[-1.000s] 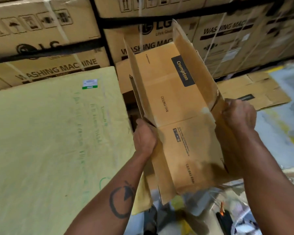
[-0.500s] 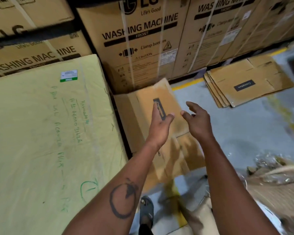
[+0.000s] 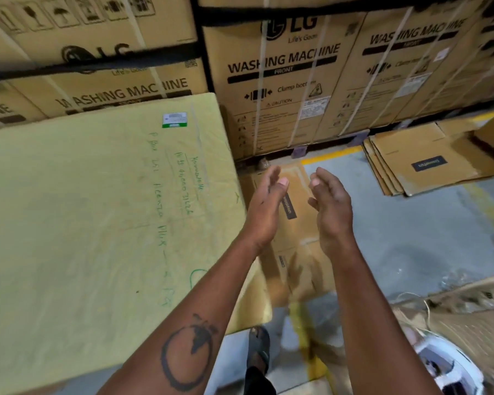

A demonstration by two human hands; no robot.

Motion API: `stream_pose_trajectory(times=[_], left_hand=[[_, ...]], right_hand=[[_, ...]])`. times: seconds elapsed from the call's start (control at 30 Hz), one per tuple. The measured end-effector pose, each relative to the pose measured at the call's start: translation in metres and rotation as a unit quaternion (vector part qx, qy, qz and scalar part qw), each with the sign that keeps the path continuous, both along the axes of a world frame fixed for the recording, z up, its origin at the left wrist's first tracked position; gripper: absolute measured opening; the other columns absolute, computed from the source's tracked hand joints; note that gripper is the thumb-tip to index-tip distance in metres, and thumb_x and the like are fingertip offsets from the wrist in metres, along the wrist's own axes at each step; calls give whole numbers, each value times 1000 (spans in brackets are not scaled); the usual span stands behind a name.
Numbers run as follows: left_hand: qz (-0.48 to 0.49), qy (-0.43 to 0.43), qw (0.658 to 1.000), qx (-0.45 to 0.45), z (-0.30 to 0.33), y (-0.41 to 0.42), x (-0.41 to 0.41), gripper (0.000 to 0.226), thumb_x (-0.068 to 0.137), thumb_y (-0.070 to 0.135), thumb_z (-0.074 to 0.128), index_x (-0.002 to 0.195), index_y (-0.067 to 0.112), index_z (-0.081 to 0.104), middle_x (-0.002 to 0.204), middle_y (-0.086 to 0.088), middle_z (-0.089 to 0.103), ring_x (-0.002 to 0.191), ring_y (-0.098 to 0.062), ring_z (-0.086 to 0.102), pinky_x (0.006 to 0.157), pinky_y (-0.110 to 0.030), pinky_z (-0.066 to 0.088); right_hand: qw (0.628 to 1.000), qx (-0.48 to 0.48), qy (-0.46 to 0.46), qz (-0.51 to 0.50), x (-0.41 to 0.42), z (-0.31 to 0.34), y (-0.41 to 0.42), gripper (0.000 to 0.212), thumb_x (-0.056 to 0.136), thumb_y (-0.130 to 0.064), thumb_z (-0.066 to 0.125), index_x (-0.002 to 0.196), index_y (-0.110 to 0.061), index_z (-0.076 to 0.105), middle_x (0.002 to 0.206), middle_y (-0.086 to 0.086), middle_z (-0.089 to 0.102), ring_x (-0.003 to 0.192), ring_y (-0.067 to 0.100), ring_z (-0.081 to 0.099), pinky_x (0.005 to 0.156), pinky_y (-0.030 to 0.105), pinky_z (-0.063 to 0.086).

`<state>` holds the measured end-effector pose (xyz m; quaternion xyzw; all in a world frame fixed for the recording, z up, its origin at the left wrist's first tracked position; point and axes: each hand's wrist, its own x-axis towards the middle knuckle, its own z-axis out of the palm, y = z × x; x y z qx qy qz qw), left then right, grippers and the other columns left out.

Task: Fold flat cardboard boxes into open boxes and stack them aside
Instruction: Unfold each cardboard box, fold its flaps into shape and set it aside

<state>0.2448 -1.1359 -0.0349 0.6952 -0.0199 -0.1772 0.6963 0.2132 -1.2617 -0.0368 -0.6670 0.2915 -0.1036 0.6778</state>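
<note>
The cardboard box (image 3: 294, 223) lay on the grey floor (image 3: 411, 229) in the middle of the frame, lengthwise away from you, its dark label strip showing between your two hands; whether it was fully opened or only partly folded could not be told, since your hands and forearms covered much of it. Your left hand (image 3: 265, 206) hung above its left part and your right hand (image 3: 330, 206) above its right part, palms turned toward each other and close together without touching. The fingers of both hands were loosely extended and relaxed, holding nothing and clear of the box. Just left of the box, a large pale yellow-green wrapped slab (image 3: 97, 223) with green handwriting and a small white-and-green sticker (image 3: 174, 120) filled the left half of the frame. Toward the right of the frame, a stack of flat cardboard boxes (image 3: 428, 163) lay on the floor well apart from your hands, the top one bearing a dark label. Along the top of the frame stood large washing machine cartons (image 3: 285, 81) bound with pale straps. A yellow floor line (image 3: 334, 155) ran in front of them. At the bottom centre, your sandalled foot (image 3: 258, 349) showed on the floor.
</note>
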Motion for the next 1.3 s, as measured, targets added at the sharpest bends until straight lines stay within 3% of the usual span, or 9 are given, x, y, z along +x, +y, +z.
stream_pose_trajectory(times=[0.07, 0.2, 0.3, 0.5, 0.7, 0.9, 1.03, 1.2, 1.3], left_hand=[[4, -12, 1000, 2, 16, 37, -9, 51, 110, 31, 47, 158, 18, 38, 157, 3, 46, 139, -3, 45, 105, -8, 36], [63, -12, 998, -11, 46, 132, -33, 70, 92, 49, 51, 155, 21, 42, 153, 6, 51, 139, -6, 49, 121, -36, 37], [105, -19, 994, -14, 66, 217, -56, 80, 83, 62, 55, 154, 26, 44, 152, 9, 52, 138, -7, 51, 122, -43, 36], [185, -45, 982, 1, 97, 388, -98, 90, 76, 71, 54, 155, 29, 42, 153, 12, 50, 141, -7, 48, 123, -45, 32], [264, -67, 962, 14, 112, 522, -134, 79, 88, 61, 52, 158, 26, 38, 157, 5, 46, 143, -9, 45, 124, -42, 32], [349, -63, 935, 11, 107, 630, -160, 77, 90, 58, 52, 158, 26, 38, 158, 4, 45, 143, -11, 45, 122, -41, 34], [401, -53, 914, 8, 91, 692, -164, 60, 105, 49, 53, 158, 27, 36, 159, 5, 43, 143, -13, 45, 123, -45, 33], [473, -42, 880, 23, 74, 771, -169, 68, 98, 58, 54, 157, 30, 35, 158, 7, 44, 142, -12, 46, 117, -39, 37], [510, -23, 859, 35, 69, 819, -174, 57, 106, 48, 51, 158, 28, 36, 157, 6, 45, 140, -11, 48, 114, -34, 38]], right_hand=[[1000, 11, -19, 12, -6, 20, 34, 41, 105, -26, 57, 145, -16, 56, 142, 1, 61, 130, 13, 58, 114, 46, 45], [996, 38, -62, 55, -18, 63, 122, 41, 100, -38, 59, 139, -26, 57, 140, -2, 63, 129, 9, 58, 110, 36, 48], [990, 52, -86, 94, -30, 90, 200, 49, 97, -46, 58, 143, -28, 53, 141, -4, 61, 130, 7, 57, 113, 36, 43], [978, 54, -113, 168, -50, 112, 367, 60, 89, -53, 55, 144, -28, 53, 146, -4, 58, 134, 10, 53, 116, 41, 40], [963, 49, -114, 241, -67, 113, 510, 44, 107, -34, 52, 149, -22, 50, 146, -2, 57, 134, 13, 53, 118, 47, 39], [939, 40, -107, 325, -69, 117, 615, 45, 107, -32, 52, 151, -20, 48, 149, -1, 55, 135, 12, 52, 119, 45, 38], [919, 34, -104, 378, -58, 113, 681, 45, 107, -32, 53, 150, -21, 49, 145, -4, 56, 129, 5, 55, 119, 42, 39], [883, 41, -107, 454, -37, 103, 776, 46, 107, -34, 53, 151, -22, 47, 143, -7, 54, 117, -8, 53, 115, 37, 40], [856, 53, -94, 505, -29, 99, 834, 54, 105, -40, 54, 154, -21, 43, 150, -4, 48, 123, 1, 52, 106, 30, 40]])
